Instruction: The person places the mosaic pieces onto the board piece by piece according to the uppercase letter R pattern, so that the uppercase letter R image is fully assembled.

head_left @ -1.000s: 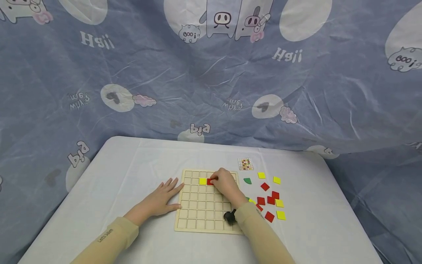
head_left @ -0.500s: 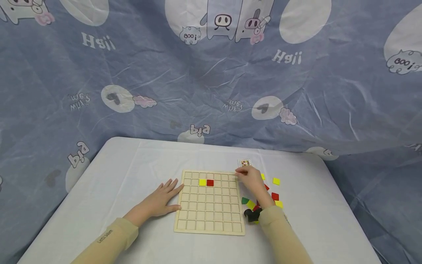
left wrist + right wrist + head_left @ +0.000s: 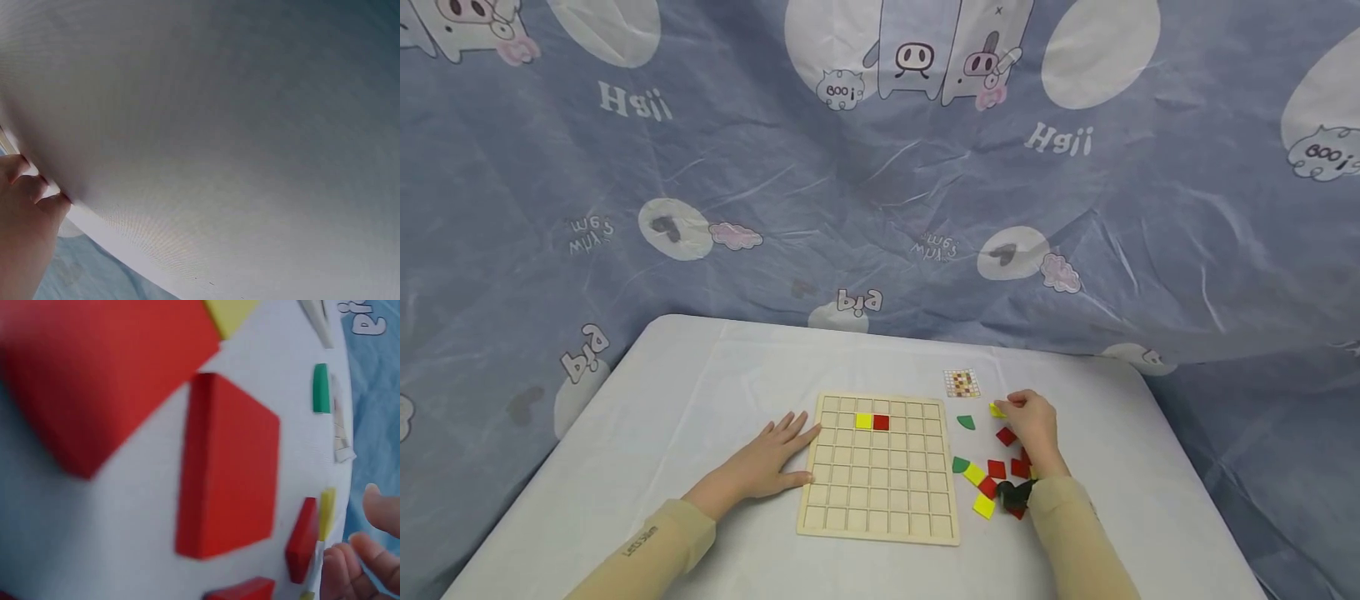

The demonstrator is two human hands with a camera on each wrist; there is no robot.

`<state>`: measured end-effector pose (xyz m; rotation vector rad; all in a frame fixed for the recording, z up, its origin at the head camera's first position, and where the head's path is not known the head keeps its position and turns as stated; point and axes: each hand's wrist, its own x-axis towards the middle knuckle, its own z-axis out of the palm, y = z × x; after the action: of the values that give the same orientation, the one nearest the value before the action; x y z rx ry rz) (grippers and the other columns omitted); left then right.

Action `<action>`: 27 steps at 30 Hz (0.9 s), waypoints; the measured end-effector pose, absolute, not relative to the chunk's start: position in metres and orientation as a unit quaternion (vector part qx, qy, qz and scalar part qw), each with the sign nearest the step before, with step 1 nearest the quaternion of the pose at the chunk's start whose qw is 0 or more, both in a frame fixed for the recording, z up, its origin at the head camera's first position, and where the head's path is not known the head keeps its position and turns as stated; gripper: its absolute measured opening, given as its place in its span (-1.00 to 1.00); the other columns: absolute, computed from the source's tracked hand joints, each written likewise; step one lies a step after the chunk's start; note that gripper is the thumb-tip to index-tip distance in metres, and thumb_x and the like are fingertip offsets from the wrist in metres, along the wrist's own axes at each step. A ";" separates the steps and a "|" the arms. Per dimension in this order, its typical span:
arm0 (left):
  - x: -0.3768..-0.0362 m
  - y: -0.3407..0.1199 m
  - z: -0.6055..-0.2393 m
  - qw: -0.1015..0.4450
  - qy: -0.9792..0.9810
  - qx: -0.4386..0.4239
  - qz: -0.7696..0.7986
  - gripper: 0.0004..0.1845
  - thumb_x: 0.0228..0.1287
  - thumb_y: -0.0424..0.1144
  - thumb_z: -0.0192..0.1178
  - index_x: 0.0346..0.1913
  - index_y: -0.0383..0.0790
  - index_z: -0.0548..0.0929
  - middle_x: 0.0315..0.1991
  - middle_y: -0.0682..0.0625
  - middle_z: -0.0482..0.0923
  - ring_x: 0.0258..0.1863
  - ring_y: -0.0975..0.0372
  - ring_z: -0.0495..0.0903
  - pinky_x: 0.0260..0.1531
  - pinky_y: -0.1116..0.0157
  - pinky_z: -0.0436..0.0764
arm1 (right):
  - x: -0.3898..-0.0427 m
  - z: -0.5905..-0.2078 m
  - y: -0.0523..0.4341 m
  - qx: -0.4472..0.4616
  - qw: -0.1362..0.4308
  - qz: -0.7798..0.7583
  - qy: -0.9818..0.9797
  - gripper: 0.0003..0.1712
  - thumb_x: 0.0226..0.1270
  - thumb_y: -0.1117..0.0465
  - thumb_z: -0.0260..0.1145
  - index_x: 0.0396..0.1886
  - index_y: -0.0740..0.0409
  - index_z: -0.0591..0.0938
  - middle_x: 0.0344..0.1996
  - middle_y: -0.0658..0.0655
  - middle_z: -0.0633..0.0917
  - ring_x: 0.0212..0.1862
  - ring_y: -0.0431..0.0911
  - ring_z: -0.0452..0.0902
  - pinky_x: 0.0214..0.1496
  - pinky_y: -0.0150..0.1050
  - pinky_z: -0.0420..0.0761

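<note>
A wooden grid board (image 3: 842, 492) lies on the table, with a yellow square tile (image 3: 864, 421) and a red square tile (image 3: 881, 422) side by side in one of its upper rows. My left hand (image 3: 771, 458) rests with spread fingers against the board's left edge. To the right of the board, my right hand (image 3: 1033, 423) is over the loose tiles, its fingertips by another yellow tile (image 3: 996, 410). The right wrist view shows that hand's thumb (image 3: 382, 509) and index finger apart, with nothing seen between them. A red tile (image 3: 240, 475) lies large in that view.
Several red, yellow and green pieces lie right of the board, among them a green quarter-round (image 3: 966, 422) and a yellow tile (image 3: 983, 506). A small printed pattern card (image 3: 962, 383) lies behind them. A patterned cloth (image 3: 880, 192) hangs behind the table.
My right hand has left the red tile on the board and moved right, past the card, to the loose yellow tile. The left hand stays at the board's edge.
</note>
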<state>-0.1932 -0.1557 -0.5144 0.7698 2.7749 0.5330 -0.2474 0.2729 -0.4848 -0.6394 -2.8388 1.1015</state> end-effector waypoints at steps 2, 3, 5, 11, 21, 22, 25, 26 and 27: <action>-0.193 -0.155 -0.516 0.105 0.942 0.263 0.179 -0.15 0.32 0.23 0.15 0.55 -0.04 0.15 0.57 -0.23 -0.02 0.56 -0.16 -0.05 0.48 -0.19 0.04 | -0.247 -0.489 0.273 -0.210 0.014 0.344 -0.915 -0.52 0.34 0.08 0.34 0.03 0.39 0.55 -0.16 0.36 0.59 -0.32 0.05 0.50 -0.41 -0.32 0.53; -0.193 -0.155 -0.516 0.104 0.942 0.264 0.178 -0.15 0.32 0.24 0.15 0.55 -0.04 0.15 0.57 -0.23 -0.02 0.56 -0.16 -0.05 0.47 -0.19 0.04 | -0.248 -0.490 0.273 -0.210 0.014 0.337 -0.918 -0.52 0.32 0.08 0.36 0.00 0.41 0.54 -0.17 0.37 0.59 -0.33 0.05 0.49 -0.42 -0.31 0.52; -0.194 -0.155 -0.517 0.102 0.942 0.266 0.176 -0.15 0.32 0.24 0.15 0.55 -0.03 0.15 0.57 -0.22 -0.01 0.56 -0.16 -0.04 0.47 -0.19 0.05 | -0.248 -0.493 0.271 -0.217 0.012 0.323 -0.921 -0.52 0.29 0.08 0.38 -0.04 0.42 0.53 -0.19 0.38 0.57 -0.33 0.07 0.49 -0.42 -0.29 0.52; -0.193 -0.155 -0.516 0.103 0.942 0.269 0.174 -0.15 0.33 0.23 0.14 0.55 -0.04 0.14 0.57 -0.22 -0.02 0.56 -0.16 -0.05 0.47 -0.20 0.04 | -0.247 -0.490 0.264 -0.228 0.016 0.301 -0.926 -0.59 0.24 0.15 0.43 -0.16 0.42 0.53 -0.28 0.37 0.59 -0.32 0.10 0.47 -0.34 -0.20 0.54; -0.193 -0.155 -0.513 0.101 0.943 0.265 0.172 -0.16 0.33 0.21 0.16 0.55 -0.06 0.16 0.57 -0.24 -0.01 0.55 -0.18 -0.05 0.47 -0.20 0.04 | -0.247 -0.490 0.268 -0.217 0.022 0.340 -0.915 -0.68 0.27 0.18 0.41 -0.17 0.36 0.60 -0.28 0.32 0.64 -0.42 0.00 0.49 -0.49 -0.34 0.46; -0.193 -0.156 -0.513 0.099 0.943 0.266 0.174 -0.16 0.33 0.20 0.16 0.54 -0.08 0.16 0.56 -0.26 -0.01 0.55 -0.19 -0.04 0.46 -0.21 0.04 | -0.248 -0.490 0.267 -0.208 0.029 0.345 -0.915 -0.70 0.27 0.18 0.40 -0.18 0.36 0.62 -0.30 0.31 0.65 -0.44 -0.01 0.49 -0.51 -0.35 0.46; -0.192 -0.156 -0.513 0.098 0.943 0.265 0.174 -0.16 0.32 0.20 0.17 0.54 -0.07 0.16 0.56 -0.25 -0.01 0.55 -0.19 -0.04 0.47 -0.21 0.04 | -0.249 -0.488 0.260 -0.182 0.036 0.362 -0.914 -0.75 0.30 0.18 0.37 -0.18 0.30 0.65 -0.32 0.25 0.66 -0.44 -0.05 0.49 -0.50 -0.37 0.46; -0.192 -0.156 -0.513 0.097 0.942 0.267 0.177 -0.16 0.33 0.20 0.17 0.54 -0.08 0.17 0.56 -0.26 0.00 0.55 -0.20 -0.04 0.46 -0.22 0.04 | -0.249 -0.486 0.257 -0.173 0.036 0.367 -0.913 -0.75 0.31 0.17 0.37 -0.18 0.28 0.65 -0.32 0.23 0.67 -0.43 -0.06 0.49 -0.48 -0.37 0.46; -0.192 -0.156 -0.513 0.096 0.942 0.268 0.179 -0.16 0.32 0.19 0.18 0.54 -0.09 0.17 0.56 -0.27 0.00 0.54 -0.20 -0.04 0.45 -0.23 0.05 | -0.249 -0.485 0.252 -0.162 0.033 0.374 -0.912 -0.76 0.31 0.17 0.37 -0.17 0.26 0.65 -0.32 0.22 0.66 -0.41 -0.06 0.49 -0.46 -0.37 0.46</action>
<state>-0.1922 -0.1564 -0.5131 0.7946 2.7902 0.5289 -0.2491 0.2520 -0.4846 -0.4993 -2.8069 1.1513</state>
